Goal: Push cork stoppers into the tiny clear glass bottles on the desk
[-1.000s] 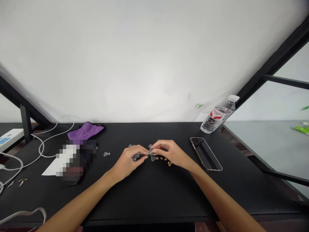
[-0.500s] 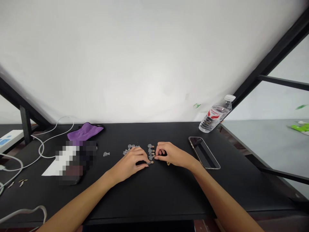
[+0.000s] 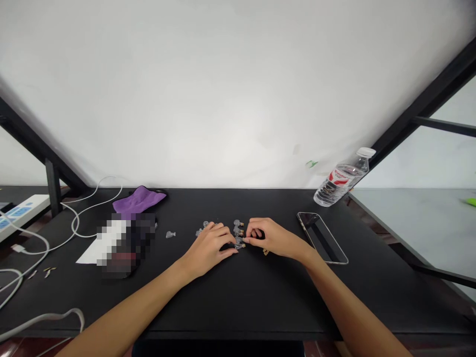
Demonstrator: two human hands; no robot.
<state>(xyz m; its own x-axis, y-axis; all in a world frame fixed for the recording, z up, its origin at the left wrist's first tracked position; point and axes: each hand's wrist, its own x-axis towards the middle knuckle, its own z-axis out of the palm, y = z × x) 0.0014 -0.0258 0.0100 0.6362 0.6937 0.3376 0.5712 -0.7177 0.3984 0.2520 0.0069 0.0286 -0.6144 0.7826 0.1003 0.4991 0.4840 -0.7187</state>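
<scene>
While both hands flank the row: easy on the glass

With the clock centred on the row of small corked bottles [image 3: 238, 231], my L hand [image 3: 210, 252] is approx. 8–9 o'clock, R hand [image 3: 271, 237] at 3. The row lies on the black table [image 3: 238, 297], corks twd 3 o'clock. L thumb & index are apart, w/ the round end of the 6 o'clock bottle [image 3: 240, 246] btw them; can't tell if they press on it. R thumb & index come together at the cork ends; can't tell if a cork is pinched.

Glass looks smooth & round, so prob. rolls easily: I'd use fingertips only, brace w/ L, nudge gently w/ R, straight along the necks, no sideways knocks. Also mind my L knuckles, as loose bottles [image 3: 199, 232] sit just by them at 9, partly hidden, & the tan cork bits [image 3: 265, 252] under R at approx. 4. Lone bottle [image 3: 170, 234], farther out at 9, & phone [image 3: 323, 238], at 3, are clear of my fingers.
</scene>
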